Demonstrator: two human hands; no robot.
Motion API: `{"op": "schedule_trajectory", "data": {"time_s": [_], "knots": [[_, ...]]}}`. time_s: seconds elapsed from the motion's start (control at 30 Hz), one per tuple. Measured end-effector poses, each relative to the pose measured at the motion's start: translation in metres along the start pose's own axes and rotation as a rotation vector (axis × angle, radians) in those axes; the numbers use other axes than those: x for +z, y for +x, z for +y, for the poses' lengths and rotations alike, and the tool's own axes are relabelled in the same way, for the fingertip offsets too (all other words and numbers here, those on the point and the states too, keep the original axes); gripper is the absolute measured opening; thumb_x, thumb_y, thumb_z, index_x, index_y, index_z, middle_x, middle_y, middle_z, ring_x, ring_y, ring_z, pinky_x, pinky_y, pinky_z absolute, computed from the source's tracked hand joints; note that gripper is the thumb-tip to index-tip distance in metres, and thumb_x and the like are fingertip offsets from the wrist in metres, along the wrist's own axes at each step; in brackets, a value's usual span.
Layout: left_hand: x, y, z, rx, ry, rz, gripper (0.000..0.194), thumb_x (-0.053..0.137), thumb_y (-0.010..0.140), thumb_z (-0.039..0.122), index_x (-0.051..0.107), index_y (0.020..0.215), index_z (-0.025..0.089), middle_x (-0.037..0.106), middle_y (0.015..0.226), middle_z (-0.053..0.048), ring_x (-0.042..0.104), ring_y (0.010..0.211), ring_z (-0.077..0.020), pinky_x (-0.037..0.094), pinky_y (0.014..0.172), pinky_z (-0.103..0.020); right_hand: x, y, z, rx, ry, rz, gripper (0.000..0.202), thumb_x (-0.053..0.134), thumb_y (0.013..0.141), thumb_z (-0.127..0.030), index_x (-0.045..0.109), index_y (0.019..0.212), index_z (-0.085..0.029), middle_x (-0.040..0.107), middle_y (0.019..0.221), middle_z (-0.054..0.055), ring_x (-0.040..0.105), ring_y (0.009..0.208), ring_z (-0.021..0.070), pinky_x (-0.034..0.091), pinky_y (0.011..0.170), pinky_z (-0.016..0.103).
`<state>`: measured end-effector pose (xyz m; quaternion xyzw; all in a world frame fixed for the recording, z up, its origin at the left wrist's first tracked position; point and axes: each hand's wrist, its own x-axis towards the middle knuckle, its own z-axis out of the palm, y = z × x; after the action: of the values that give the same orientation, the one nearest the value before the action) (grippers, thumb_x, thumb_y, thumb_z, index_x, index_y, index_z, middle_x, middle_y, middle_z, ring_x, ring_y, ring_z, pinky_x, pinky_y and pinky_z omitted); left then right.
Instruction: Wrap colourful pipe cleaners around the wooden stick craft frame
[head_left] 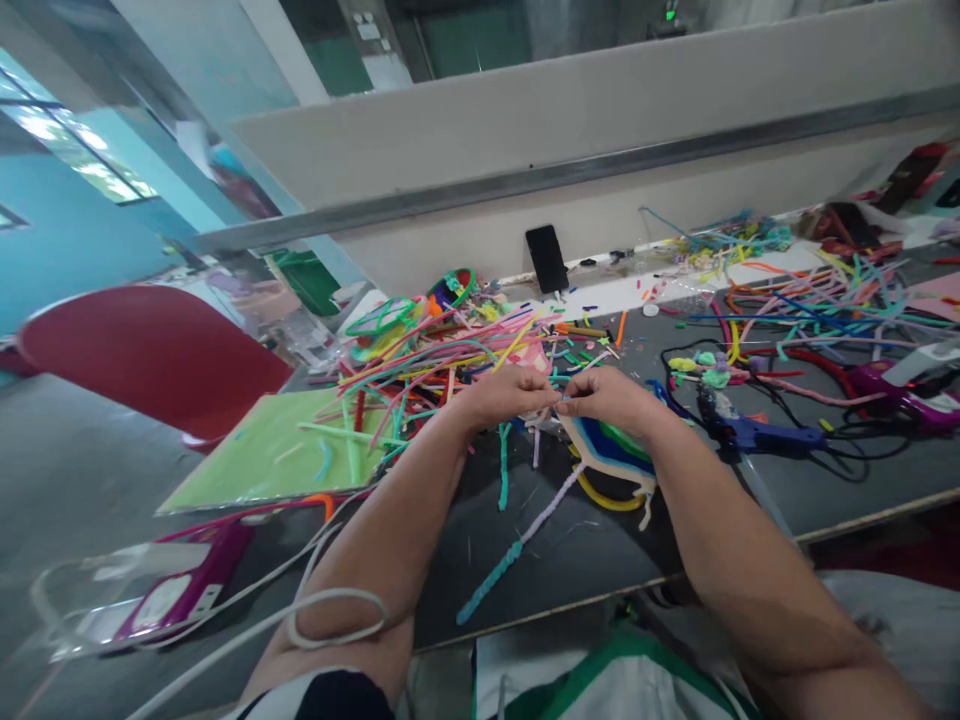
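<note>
My left hand and my right hand meet over the dark table, thumbs and fingers pinched closed tip to tip. Whatever lies between the fingertips is too small to make out. Just under them is a flat pipe-cleaner piece with a cream outline and blue and green bands, partly covered by my right hand. From its edge a twisted lilac and teal strand runs toward the table's front edge. A short teal strand hangs below my left hand. Beneath the piece shows a yellow curved strip.
Loose pipe cleaners lie heaped behind my left hand, beside a green sheet. A phone leans at the back. On the right are a blue glue gun and cables. A white cable crosses my left forearm.
</note>
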<state>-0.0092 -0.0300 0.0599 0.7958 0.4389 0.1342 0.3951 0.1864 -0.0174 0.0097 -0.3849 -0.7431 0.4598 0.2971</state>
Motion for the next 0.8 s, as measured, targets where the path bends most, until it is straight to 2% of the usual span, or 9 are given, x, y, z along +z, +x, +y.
{"op": "schedule_trajectory", "data": {"time_s": [0.1, 0.2, 0.3, 0.4, 0.57, 0.67, 0.8], "knots": [[-0.001, 0.004, -0.010, -0.013, -0.047, 0.022, 0.037, 0.057, 0.078, 0.046, 0.065, 0.066, 0.012, 0.055, 0.056, 0.000, 0.045, 0.051, -0.0086, 0.033, 0.051, -0.020, -0.004, -0.005, -0.006, 0.019, 0.127, 0.032, 0.030, 0.072, 0.065, -0.042, 0.068, 0.076, -0.015, 0.059, 0.064, -0.003, 0.046, 0.059, 0.0095, 0.035, 0.057, 0.023], [-0.014, -0.001, -0.016, -0.028, -0.136, 0.135, 0.038, 0.057, 0.079, 0.047, 0.062, 0.064, 0.012, 0.054, 0.053, 0.000, 0.044, 0.047, -0.0083, 0.033, 0.049, -0.021, -0.011, -0.010, -0.012, 0.098, 0.358, 0.173, 0.042, 0.062, 0.074, -0.054, 0.068, 0.091, -0.016, 0.063, 0.073, 0.000, 0.050, 0.059, 0.0099, 0.036, 0.054, 0.022], [-0.033, -0.011, -0.020, -0.048, -0.175, 0.324, 0.036, 0.058, 0.078, 0.045, 0.060, 0.060, 0.013, 0.055, 0.052, 0.000, 0.045, 0.047, -0.0087, 0.033, 0.049, -0.021, -0.015, -0.009, -0.010, 0.186, 0.524, 0.276, 0.046, 0.056, 0.078, -0.060, 0.068, 0.089, -0.017, 0.065, 0.075, 0.002, 0.053, 0.059, 0.0107, 0.038, 0.050, 0.021], [-0.047, -0.018, -0.025, -0.057, -0.207, 0.492, 0.033, 0.059, 0.077, 0.041, 0.059, 0.059, 0.013, 0.058, 0.055, -0.001, 0.044, 0.047, -0.0081, 0.033, 0.049, -0.020, -0.015, -0.005, -0.005, 0.198, 0.617, 0.244, 0.044, 0.056, 0.079, -0.059, 0.067, 0.087, -0.017, 0.067, 0.071, 0.004, 0.057, 0.057, 0.0135, 0.044, 0.052, 0.025], [-0.050, -0.017, -0.031, -0.075, -0.233, 0.672, 0.033, 0.060, 0.076, 0.041, 0.059, 0.059, 0.013, 0.053, 0.050, 0.001, 0.037, 0.042, -0.0065, 0.029, 0.045, -0.020, -0.011, 0.000, 0.000, 0.187, 0.712, 0.293, 0.030, 0.064, 0.078, -0.047, 0.065, 0.082, -0.018, 0.069, 0.068, 0.003, 0.065, 0.063, 0.0174, 0.053, 0.063, 0.030], [-0.048, -0.014, -0.034, -0.050, -0.256, 0.698, 0.033, 0.061, 0.076, 0.041, 0.059, 0.061, 0.013, 0.055, 0.051, 0.001, 0.036, 0.041, -0.0061, 0.027, 0.045, -0.020, -0.009, 0.000, 0.000, 0.149, 0.702, 0.276, 0.026, 0.074, 0.068, -0.039, 0.068, 0.079, -0.017, 0.071, 0.071, 0.003, 0.066, 0.064, 0.0164, 0.053, 0.065, 0.028], [-0.050, -0.016, -0.033, 0.017, -0.293, 0.559, 0.033, 0.060, 0.079, 0.041, 0.060, 0.062, 0.013, 0.061, 0.058, -0.001, 0.048, 0.048, -0.0081, 0.035, 0.050, -0.020, -0.009, 0.000, 0.000, 0.114, 0.705, 0.269, 0.026, 0.079, 0.060, -0.033, 0.071, 0.078, -0.016, 0.072, 0.070, 0.002, 0.067, 0.063, 0.0153, 0.053, 0.064, 0.027]]}}
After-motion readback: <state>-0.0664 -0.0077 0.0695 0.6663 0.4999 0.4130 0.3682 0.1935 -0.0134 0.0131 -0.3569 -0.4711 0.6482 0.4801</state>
